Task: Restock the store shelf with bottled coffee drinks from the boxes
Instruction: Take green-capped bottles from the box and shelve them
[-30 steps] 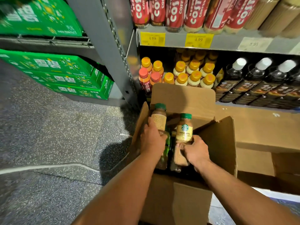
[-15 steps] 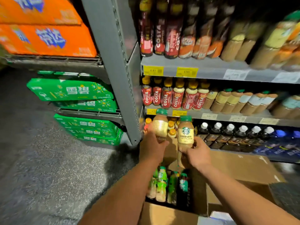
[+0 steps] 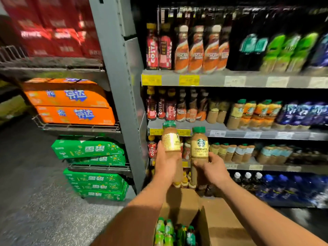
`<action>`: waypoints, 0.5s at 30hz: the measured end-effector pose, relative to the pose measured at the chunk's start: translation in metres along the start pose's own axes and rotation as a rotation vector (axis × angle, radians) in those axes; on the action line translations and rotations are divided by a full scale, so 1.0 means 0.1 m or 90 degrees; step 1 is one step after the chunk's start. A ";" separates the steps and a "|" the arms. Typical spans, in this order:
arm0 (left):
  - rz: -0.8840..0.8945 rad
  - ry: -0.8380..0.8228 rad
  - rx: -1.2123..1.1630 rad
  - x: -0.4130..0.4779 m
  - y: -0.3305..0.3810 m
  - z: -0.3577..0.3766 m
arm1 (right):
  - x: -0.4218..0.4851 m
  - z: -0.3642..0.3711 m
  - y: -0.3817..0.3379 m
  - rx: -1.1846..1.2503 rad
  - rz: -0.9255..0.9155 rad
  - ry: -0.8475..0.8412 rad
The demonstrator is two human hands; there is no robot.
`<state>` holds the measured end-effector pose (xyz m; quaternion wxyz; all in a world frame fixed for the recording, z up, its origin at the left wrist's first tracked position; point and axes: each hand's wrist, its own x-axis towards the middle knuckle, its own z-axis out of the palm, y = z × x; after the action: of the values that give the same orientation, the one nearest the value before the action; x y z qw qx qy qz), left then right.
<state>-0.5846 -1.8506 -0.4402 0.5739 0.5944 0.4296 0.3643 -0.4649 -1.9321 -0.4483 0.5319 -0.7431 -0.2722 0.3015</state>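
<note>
Store shelves (image 3: 248, 80) filling the right, speckled floor (image 3: 35, 201) lower left, left hand (image 3: 166, 162) fingers clamped on coffee bottle (image 3: 170, 141), right hand (image 3: 215, 168) fingers clamped on Starbucks bottle (image 3: 199, 146)

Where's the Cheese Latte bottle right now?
The Cheese Latte bottle is upright just right of centre in the head view, gripped by the right hand, beside the green-capped bottle in the left hand, above the cardboard box.

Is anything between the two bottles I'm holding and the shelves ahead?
Nothing visible. The left hand holds one bottle, the right hand the Cheese Latte bottle, in open air before the open-fronted shelves; the box sits below.
</note>
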 end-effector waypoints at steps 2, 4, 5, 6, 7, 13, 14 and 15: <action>0.005 0.008 -0.031 -0.03 0.14 0.08 | -0.03 -0.16 -0.13 0.050 0.005 -0.005; 0.003 0.010 -0.078 -0.02 0.28 0.20 | -0.01 -0.31 -0.25 0.076 0.007 -0.013; -0.012 0.009 -0.105 0.00 0.35 0.27 | 0.02 -0.39 -0.30 0.094 0.007 -0.021; -0.026 0.005 -0.123 0.03 0.42 0.35 | 0.06 -0.46 -0.34 0.115 0.007 -0.027; -0.035 0.001 -0.127 0.06 0.49 0.44 | 0.11 -0.53 -0.38 0.134 0.008 -0.030; -0.040 -0.001 -0.086 0.27 0.66 0.89 | 0.56 -0.93 -0.45 0.136 0.000 -0.048; -0.042 -0.003 -0.089 0.31 0.66 0.95 | 0.64 -0.99 -0.44 0.132 -0.001 -0.047; -0.043 -0.007 -0.090 0.35 0.66 1.01 | 0.72 -1.04 -0.42 0.127 0.000 -0.042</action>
<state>-0.4721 -1.8540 -0.3840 0.6289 0.5391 0.4197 0.3710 -0.3430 -1.9330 -0.3929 0.5939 -0.6759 -0.2583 0.3517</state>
